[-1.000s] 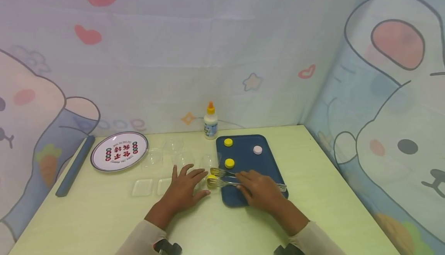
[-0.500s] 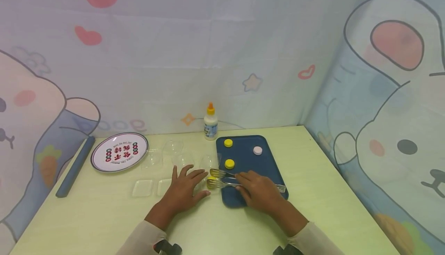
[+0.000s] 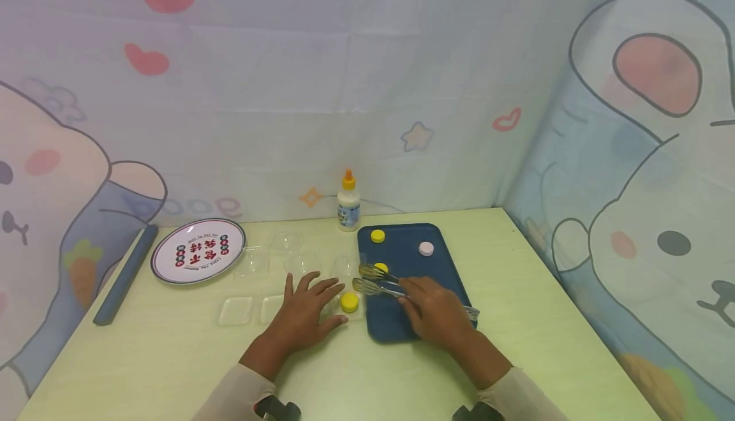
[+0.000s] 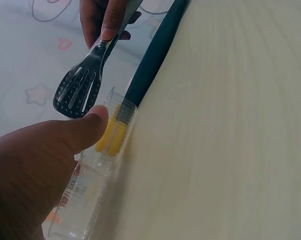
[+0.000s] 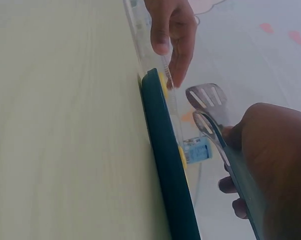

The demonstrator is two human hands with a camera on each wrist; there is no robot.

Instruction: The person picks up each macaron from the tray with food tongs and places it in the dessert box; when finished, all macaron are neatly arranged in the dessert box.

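My right hand [image 3: 438, 311] grips a pair of metal slotted tongs [image 3: 381, 282], whose tips stand apart over the left part of the dark blue tray [image 3: 396, 325] with nothing between them. My left hand [image 3: 304, 312] lies with fingers spread over the near row of clear plastic boxes. Its thumb touches the edge of the clear box [image 4: 85, 200] in the left wrist view. In a compartment right of this hand sits a yellow macaron [image 3: 349, 302]. On the tray are two more yellow macarons, one [image 3: 377, 236] at the back and one [image 3: 381, 268] partly behind the tongs, plus a pale pink macaron [image 3: 426, 249].
Behind the left hand stand several clear plastic lids or cups [image 3: 302, 263]. A printed oval plate [image 3: 198, 268] lies at the back left, with a grey-blue bar [image 3: 125, 275] along the left edge. A white bottle [image 3: 348, 207] with an orange tip stands behind the tray.
The tongs have come off the yellow macaron, which stays in the clear compartment. My right hand has shifted slightly up and right with them. The left hand keeps its place.
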